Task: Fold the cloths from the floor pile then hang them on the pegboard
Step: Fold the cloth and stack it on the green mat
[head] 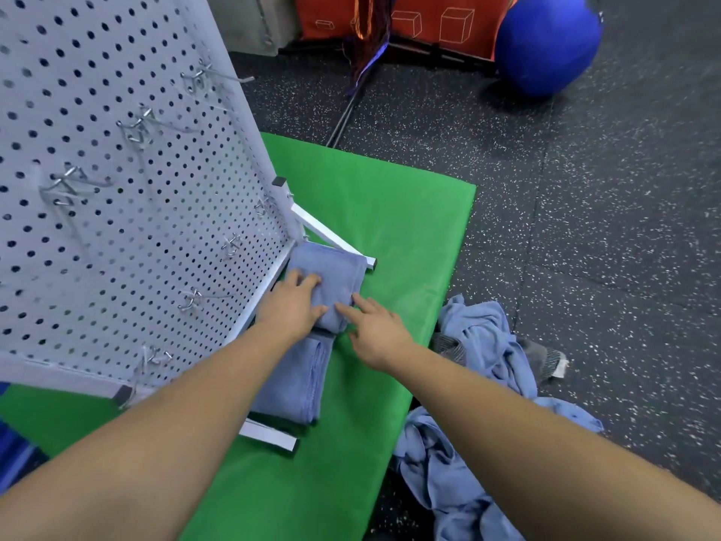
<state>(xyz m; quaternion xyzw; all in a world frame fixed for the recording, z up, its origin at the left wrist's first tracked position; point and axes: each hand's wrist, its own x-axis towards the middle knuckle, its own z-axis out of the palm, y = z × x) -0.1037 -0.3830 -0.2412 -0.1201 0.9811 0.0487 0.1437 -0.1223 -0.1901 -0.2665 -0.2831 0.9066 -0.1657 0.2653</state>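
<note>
A folded blue cloth [331,273] lies on the green mat [390,212] at the foot of the white pegboard [117,189]. My left hand [290,306] presses flat on its near part, fingers spread. My right hand [374,326] is just to the right, fingertips touching the cloth's near right edge, holding nothing. A second folded blue cloth [296,380] lies closer to me, partly under my left forearm. The pile of crumpled blue cloths [476,392] sits on the floor to the right of the mat.
Several metal hooks [140,126] stick out of the pegboard, all bare. Its white base legs [331,236] rest on the mat beside the cloths. A blue ball [546,44] and an orange panel [429,21] stand at the back on dark speckled flooring.
</note>
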